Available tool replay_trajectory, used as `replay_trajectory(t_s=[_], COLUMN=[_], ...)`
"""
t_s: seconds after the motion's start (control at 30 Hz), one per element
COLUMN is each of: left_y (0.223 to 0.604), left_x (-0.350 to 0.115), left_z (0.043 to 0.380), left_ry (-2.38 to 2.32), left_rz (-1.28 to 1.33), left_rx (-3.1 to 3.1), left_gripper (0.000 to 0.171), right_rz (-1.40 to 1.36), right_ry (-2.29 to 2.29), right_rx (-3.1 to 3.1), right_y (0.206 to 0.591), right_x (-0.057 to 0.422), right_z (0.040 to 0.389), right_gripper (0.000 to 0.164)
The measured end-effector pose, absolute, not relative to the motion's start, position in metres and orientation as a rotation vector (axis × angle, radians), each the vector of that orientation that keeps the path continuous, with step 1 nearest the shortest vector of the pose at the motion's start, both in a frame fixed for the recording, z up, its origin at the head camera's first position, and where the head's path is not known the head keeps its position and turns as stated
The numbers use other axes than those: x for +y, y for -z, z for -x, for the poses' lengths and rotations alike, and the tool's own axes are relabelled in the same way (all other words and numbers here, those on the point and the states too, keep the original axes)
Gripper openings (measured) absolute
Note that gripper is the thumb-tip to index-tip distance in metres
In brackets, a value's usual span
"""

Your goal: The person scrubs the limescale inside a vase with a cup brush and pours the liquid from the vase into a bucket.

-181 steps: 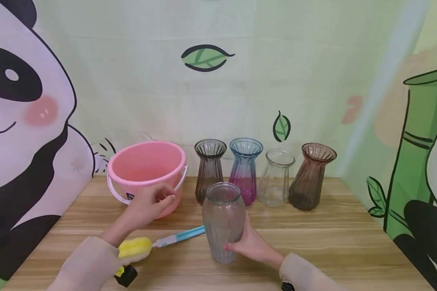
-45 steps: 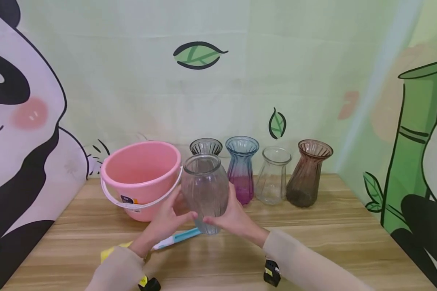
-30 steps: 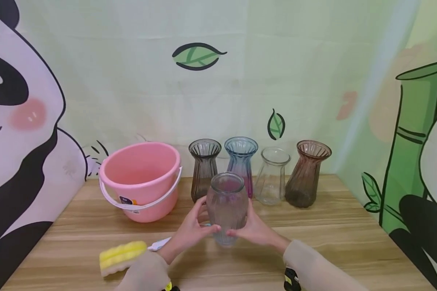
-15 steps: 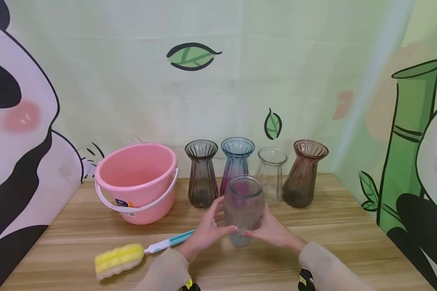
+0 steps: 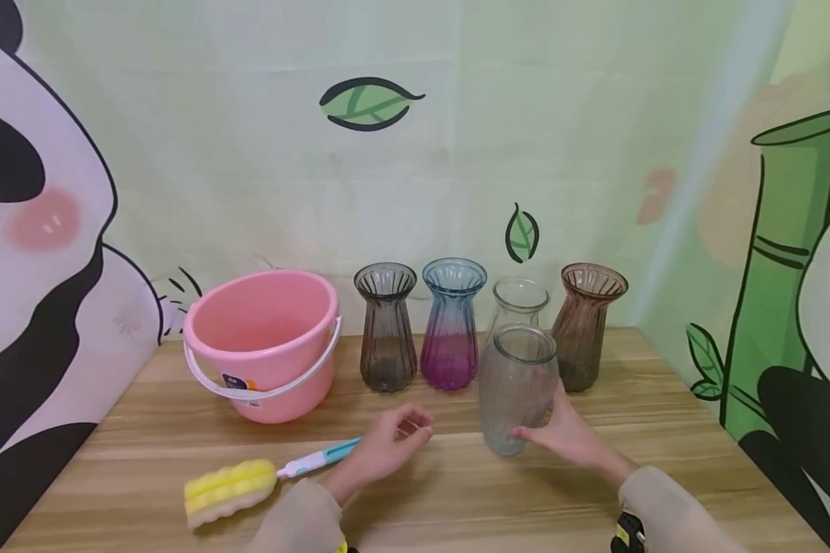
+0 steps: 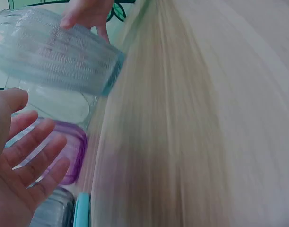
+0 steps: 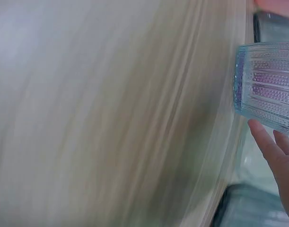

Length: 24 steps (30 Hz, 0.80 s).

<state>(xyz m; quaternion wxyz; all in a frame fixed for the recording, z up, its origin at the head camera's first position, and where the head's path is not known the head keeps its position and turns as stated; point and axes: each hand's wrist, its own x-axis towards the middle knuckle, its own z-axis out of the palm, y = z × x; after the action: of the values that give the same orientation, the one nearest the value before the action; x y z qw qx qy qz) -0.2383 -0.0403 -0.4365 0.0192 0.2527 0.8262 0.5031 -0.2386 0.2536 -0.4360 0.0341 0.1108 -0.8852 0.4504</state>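
Observation:
My right hand grips a clear ribbed glass vase at its lower right side, thumb toward me. The vase leans slightly; whether its base touches the table I cannot tell. In the left wrist view the vase shows bumpy texture, and the right wrist view shows its base end. My left hand is apart from it, fingers spread and loosely bent around nothing. Just behind it lies the blue-and-white handle of a brush with a yellow sponge head.
At the back stand a grey glass vase, a blue-to-purple one, a plain clear one partly hidden by the held vase, and a brown one. A pink bucket with a white handle stands left on the wooden table.
Both hands held the vase and carried it rightward. Since half a second ago my left hand has let go, while my right hand has taken the vase further right, before the plain clear one.

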Motion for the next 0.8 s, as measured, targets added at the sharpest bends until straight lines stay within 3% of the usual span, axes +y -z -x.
replay_trajectory(t_s=[0.23,0.37,0.8], left_y=[0.442,0.44,0.441], left_x=[-0.056,-0.062,-0.077], left_z=[0.235,0.231,0.223], left_ry=[-1.459,-1.432,-1.404], left_rz=[-0.876,-0.86,-0.857], left_rx=[2.66,2.682,2.721], left_gripper=[0.015,0.014,0.013], right_rz=[-0.243,-0.282,-0.222], right_ry=[-1.327,-1.343,-1.363], right_rx=[-2.746,-2.668,-2.714], right_y=[0.433,0.435,0.436], right_x=[0.285,0.298,0.314], right_z=[0.244,0.25,0.256], right_gripper=[0.113,0.105,0.097])
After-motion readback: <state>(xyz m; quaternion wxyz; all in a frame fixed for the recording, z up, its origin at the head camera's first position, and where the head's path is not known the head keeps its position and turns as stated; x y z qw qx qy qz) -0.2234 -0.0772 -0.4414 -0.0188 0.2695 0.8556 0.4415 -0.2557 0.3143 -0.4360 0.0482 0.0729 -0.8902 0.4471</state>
